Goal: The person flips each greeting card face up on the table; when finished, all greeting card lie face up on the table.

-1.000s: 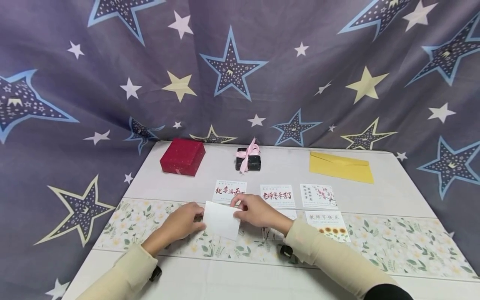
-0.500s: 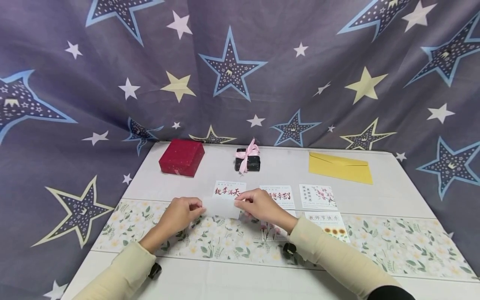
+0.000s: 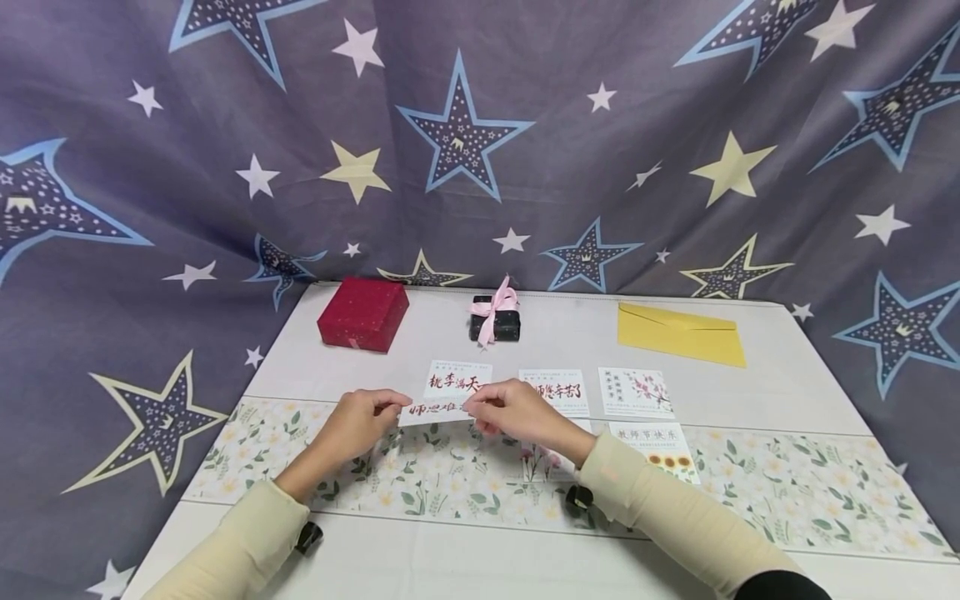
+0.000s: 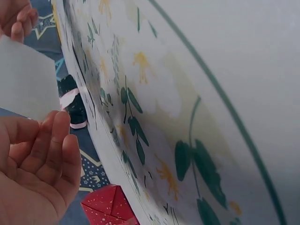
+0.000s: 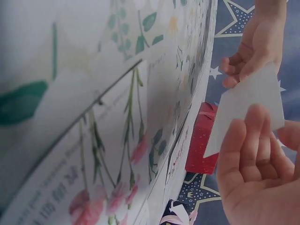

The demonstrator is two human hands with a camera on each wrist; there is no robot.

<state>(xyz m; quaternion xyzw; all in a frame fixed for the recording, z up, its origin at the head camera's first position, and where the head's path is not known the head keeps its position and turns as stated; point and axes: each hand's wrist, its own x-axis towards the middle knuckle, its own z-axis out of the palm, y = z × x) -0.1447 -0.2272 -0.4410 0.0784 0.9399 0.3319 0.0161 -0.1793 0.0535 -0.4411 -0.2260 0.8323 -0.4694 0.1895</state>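
Note:
Both hands hold a white card (image 3: 431, 411) by its side edges, tilted in front of the row of cards. Dark red brush characters show on its face in the head view; both wrist views show its blank back. My left hand (image 3: 363, 427) pinches the left edge between thumb and fingers. At the other edge my right hand (image 3: 517, 412) pinches it, covering the last characters. Just behind lies a similar card (image 3: 452, 379) with red writing, its lower part hidden. My right hand also partly covers another red-lettered card (image 3: 566, 392) and a card with pink flowers (image 3: 547, 467).
A plum-blossom card (image 3: 637, 392) and a sunflower card (image 3: 656, 450) lie to the right. Along the table's back are a red box (image 3: 365, 315), a small black box (image 3: 497, 321) with a pink ribbon, and a yellow envelope (image 3: 681, 335). Behind hangs a star-patterned curtain (image 3: 570, 150).
The held card has tipped over, from its blank side facing the head camera to its lettered face showing. The left hand has risen slightly away from the table's front; the right hand shifted a little.

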